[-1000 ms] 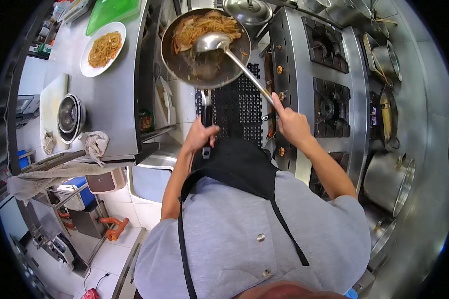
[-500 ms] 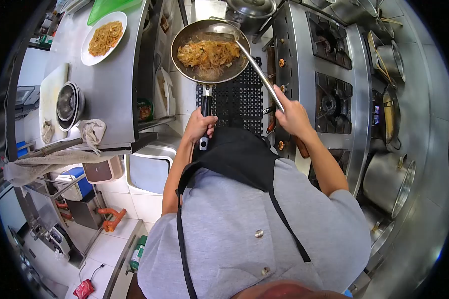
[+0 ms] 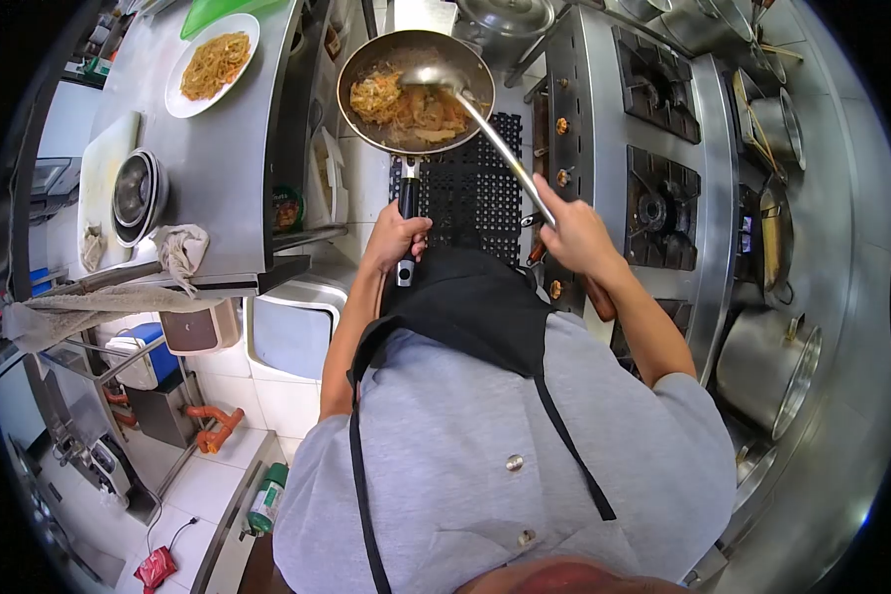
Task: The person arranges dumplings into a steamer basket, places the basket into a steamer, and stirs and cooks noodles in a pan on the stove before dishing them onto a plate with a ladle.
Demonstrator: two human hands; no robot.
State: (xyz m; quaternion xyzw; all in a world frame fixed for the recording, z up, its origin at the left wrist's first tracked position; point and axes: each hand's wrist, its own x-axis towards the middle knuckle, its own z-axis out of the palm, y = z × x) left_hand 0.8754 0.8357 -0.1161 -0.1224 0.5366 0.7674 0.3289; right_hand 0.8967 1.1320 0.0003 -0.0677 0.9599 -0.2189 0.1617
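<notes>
My left hand [image 3: 398, 238] is wrapped round the black handle of a frying pan [image 3: 416, 144], which is held up over the floor mat. Noodles [image 3: 374, 97] lie heaped at the pan's left side, with more food lower in the middle. My right hand [image 3: 576, 236] grips the long metal handle of a ladle [image 3: 495, 141], its index finger stretched along it. The ladle's bowl rests face down among the noodles near the pan's centre. An oval white plate [image 3: 175, 96] with noodles on it stands on the steel counter at the upper left.
To the right runs a gas stove [image 3: 609, 148] with black burner grates. Left are the steel counter [image 3: 218, 188], stacked metal bowls [image 3: 132, 195], a white cutting board [image 3: 104, 183] and a cloth [image 3: 183, 252]. A lidded pot [image 3: 505, 20] stands beyond the pan, and a large pot [image 3: 757, 361] at the right.
The pan has gone up, down and slightly up again in view. The noodles have shifted and are now bunched to the left. The ladle's bowl has moved from the pan's far rim back into the food.
</notes>
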